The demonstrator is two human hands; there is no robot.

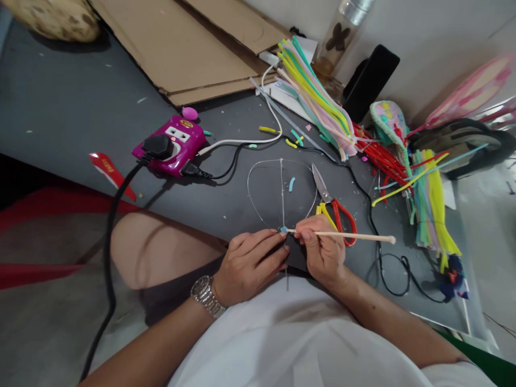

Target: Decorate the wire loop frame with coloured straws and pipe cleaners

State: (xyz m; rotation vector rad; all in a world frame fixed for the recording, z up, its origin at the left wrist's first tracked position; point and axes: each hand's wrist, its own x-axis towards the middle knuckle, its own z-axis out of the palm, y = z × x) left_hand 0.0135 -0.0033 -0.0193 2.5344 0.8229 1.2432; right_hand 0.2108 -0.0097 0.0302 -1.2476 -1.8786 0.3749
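Observation:
A thin wire frame [282,196], a rounded loop with a straight stem down its middle, lies over the table edge in front of me. My left hand [248,263], with a metal watch on the wrist, pinches the lower stem at a small light blue piece [284,230]. My right hand [324,250] grips a pale peach pipe cleaner [363,236]. One end of it meets the blue piece at the left fingertips; the other sticks out to the right. Scissors with red handles [342,215] lie just beyond the right hand.
A purple power strip [181,142] with black plugs sits to the left, beside a red cutter [112,174]. Bundles of coloured pipe cleaners [318,102] lie at the back and right. Cardboard sheets [193,54], a clear bottle [338,40] and a black cord [368,201] are around.

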